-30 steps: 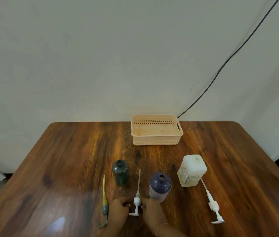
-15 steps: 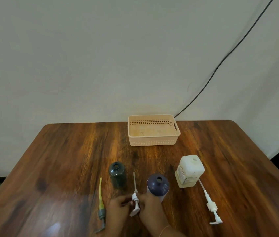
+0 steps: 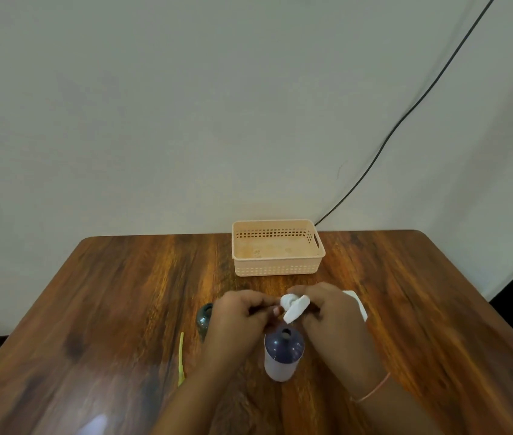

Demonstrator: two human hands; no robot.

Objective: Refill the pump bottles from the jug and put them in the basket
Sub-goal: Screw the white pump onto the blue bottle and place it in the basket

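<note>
Counted on the wooden table (image 3: pixel 107 293): two open-necked bottles, one white jug, one basket, one white pump head in hand, one yellow-green pump tube lying flat

Purple bottle (image 3: pixel 283 353) upright near the front edge, neck uncapped, directly below the raised hands. Dark green bottle (image 3: pixel 204 318) upright just left of it, mostly hidden behind the left wrist. Jug (image 3: pixel 357 304) to the right, only a white corner showing past the right hand. Peach basket (image 3: pixel 277 248) at the far edge against the wall, well apart from the bottles, nothing visible inside. Yellow-green tube (image 3: pixel 181 356) flat on the table left of the left forearm

Left hand (image 3: pixel 242 312) lifted above the table, fingers curled inward, fingertips pinched toward the white pump head (image 3: pixel 294 306). Right hand (image 3: pixel 327 312) level with it, fingers bent and closed around the other side of the same pump head, thin band on the wrist. Pump head held between both hands, above and just behind the purple bottle's neck, nozzle tilted down-left. Dip tube not visible. Black cable (image 3: pixel 406 114) running down the wall behind the basket
</note>
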